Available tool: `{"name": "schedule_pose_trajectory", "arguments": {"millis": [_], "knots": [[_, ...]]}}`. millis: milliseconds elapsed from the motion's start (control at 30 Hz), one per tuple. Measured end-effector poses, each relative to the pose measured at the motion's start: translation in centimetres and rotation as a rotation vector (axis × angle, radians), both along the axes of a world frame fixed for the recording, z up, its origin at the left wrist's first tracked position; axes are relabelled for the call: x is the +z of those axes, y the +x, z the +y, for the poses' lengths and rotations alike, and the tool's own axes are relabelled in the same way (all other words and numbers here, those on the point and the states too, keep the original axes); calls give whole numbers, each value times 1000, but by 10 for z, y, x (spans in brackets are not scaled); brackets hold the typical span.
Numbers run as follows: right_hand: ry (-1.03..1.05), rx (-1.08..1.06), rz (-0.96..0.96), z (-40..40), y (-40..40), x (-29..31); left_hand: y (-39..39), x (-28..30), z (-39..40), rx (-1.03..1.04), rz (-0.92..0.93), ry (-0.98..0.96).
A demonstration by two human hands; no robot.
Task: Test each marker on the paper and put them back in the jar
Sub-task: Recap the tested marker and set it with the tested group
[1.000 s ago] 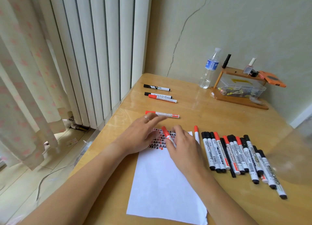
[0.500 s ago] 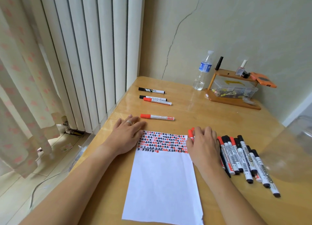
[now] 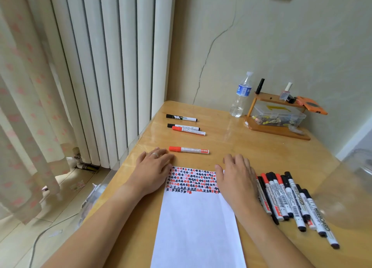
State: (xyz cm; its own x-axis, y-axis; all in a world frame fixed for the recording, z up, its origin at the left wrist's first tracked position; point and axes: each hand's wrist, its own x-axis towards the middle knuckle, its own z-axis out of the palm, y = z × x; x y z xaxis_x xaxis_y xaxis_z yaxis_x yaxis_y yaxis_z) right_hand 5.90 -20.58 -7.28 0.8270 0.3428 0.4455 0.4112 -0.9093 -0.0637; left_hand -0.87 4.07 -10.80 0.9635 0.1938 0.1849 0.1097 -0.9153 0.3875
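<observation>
**Both hands flat beside test sheet, markers lying loose on counter**

Glossy light-wood counter fills the lower right, set in a corner between a white ribbed radiator and a cracked pale wall. Cream curtain with pink spots hangs far left.

White sheet of paper lies on the counter at near centre; its top band is filled with rows of small red and black test marks.

Clear transparent plastic jar, blurred, sits at the right edge just beside the markers; upright or tipped, cannot tell.

Left hand, ring on one finger, rests palm down with fingers relaxed and straight, holding nothing, touching the paper's top left corner. Right hand also palm down, fingers spread and relaxed, holding nothing, over the paper's top right corner and next to the marker row.

Row of capped red and black whiteboard markers lies side by side right of the paper. Single red-capped white marker lies just beyond the hands. Red-capped and black-capped pair lies farther back, touching; a black marker behind them.

Back right: wooden two-tier shelf with a clear plastic box, clear water bottle with blue label just beside it.
</observation>
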Motion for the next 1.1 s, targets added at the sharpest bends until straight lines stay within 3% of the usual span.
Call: {"name": "schedule_pose_trajectory", "arguments": {"millis": [133,267,500,767,833,967,1100], "knots": [[-25,235,20,34,7,15,4,2,6,124,-70,48],[-74,374,39,68,33,23,11,0,10,167,-1,76],[-132,490,134,106,69,-1,11,-2,7,185,-1,75],[-97,552,36,105,73,-19,11,0,5,185,-4,66],[-105,571,-2,103,67,-16,11,1,5,184,-81,39],[6,627,-129,90,43,-8,11,10,-4,93,-398,-23],[64,627,-205,61,10,-1,6,17,-17,-150,-365,-14]]}}
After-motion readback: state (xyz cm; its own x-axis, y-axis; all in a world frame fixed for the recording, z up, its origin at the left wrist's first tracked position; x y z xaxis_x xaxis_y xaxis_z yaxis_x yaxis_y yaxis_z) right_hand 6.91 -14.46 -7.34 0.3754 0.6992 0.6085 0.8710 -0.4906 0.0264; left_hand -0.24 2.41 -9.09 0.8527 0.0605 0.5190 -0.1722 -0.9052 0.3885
